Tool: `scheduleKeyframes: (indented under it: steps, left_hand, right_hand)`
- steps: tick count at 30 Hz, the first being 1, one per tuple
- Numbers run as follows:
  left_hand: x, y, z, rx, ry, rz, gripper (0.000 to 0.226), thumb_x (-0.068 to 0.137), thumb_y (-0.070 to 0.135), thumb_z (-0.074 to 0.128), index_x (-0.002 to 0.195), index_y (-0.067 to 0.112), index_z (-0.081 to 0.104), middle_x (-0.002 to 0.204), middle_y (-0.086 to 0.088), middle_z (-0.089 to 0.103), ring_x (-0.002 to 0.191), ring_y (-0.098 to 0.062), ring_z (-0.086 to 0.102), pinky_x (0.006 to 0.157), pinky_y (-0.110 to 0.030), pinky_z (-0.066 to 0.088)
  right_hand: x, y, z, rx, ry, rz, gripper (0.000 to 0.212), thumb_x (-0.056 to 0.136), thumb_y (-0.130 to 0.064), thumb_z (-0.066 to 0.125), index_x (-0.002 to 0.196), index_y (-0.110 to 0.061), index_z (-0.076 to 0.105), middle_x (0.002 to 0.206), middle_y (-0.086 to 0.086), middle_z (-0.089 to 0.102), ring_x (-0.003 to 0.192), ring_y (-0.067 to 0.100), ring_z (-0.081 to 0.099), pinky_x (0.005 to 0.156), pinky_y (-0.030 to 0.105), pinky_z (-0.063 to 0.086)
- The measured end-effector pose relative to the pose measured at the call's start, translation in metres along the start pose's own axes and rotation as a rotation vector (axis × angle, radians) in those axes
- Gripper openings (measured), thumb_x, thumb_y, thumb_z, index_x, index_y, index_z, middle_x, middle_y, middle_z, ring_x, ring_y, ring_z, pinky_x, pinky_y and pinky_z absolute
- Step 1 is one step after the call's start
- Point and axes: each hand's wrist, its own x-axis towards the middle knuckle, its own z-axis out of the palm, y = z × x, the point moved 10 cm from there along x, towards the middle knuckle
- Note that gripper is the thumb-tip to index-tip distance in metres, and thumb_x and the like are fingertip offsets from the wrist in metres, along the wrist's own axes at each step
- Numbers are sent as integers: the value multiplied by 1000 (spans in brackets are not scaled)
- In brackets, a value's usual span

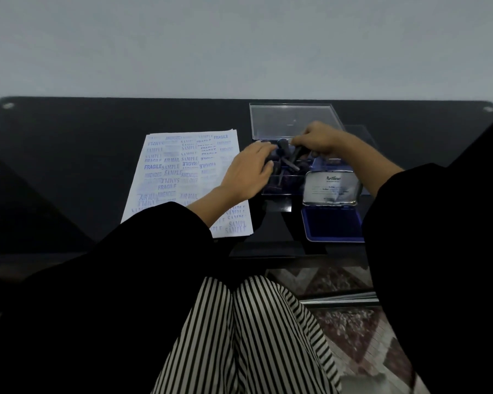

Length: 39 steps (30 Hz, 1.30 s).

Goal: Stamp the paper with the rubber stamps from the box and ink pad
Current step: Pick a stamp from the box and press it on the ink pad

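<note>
Many stamps in clear box, lid open

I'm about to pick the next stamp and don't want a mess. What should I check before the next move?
1. Ink pad open, pad exposed: ok.
2. Box open, stamps reachable: ok.
3. Right hand grips a single stamp: cannot tell; its fingers curl among several.
4. Left hand clear of the ink pad: ok; it touches the stamps in the box.
5. Free space on paper: not ok; the visible sheet is crowded with prints.
</note>
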Motion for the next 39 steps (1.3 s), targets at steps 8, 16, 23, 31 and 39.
scheduleKeyframes:
  steps: [8, 16, 23, 31, 39]
  left_hand:
    - [-5, -3, 1, -70, -12, -20, 37, 98, 8, 32, 133, 3, 41, 134, -12, 46, 126, -23, 41, 102, -27, 32]
    - [-6, -8, 7, -74, -55, -62, 41, 100, 13, 29, 140, 6, 34, 147, -9, 36, 139, -20, 28, 112, -29, 25]
    - [-8, -10, 9, -58, -81, -86, 43, 101, 17, 27, 143, 7, 30, 153, -7, 28, 144, -18, 18, 114, -25, 17]
    - [-8, -10, 9, -55, -89, -88, 43, 101, 17, 28, 143, 6, 30, 153, -7, 28, 143, -18, 21, 115, -27, 19]
    - [-7, -8, 9, -38, -98, -76, 42, 101, 17, 28, 141, 5, 32, 152, -8, 29, 141, -20, 26, 113, -29, 25]
  right_hand:
    - [5, -19, 21, 173, -59, -109, 40, 94, -37, 50, 69, -7, 58, 60, 6, 55, 48, 12, 50, 37, 17, 43]
    - [2, -12, 36, 84, -200, -106, 39, 96, -35, 45, 79, -3, 59, 62, 8, 58, 46, 9, 57, 44, 22, 51]
    - [-2, -12, 34, -58, -183, -162, 33, 94, -31, 51, 73, -6, 56, 67, 10, 60, 56, 17, 55, 52, 26, 41]
    - [-6, -27, 30, -362, 31, -227, 35, 79, -31, 71, 94, 0, 68, 100, 18, 68, 98, 30, 62, 85, 38, 48]
    - [-16, -34, 16, -352, 218, -221, 39, 68, -32, 80, 87, 0, 71, 90, 18, 70, 85, 30, 65, 76, 35, 51]
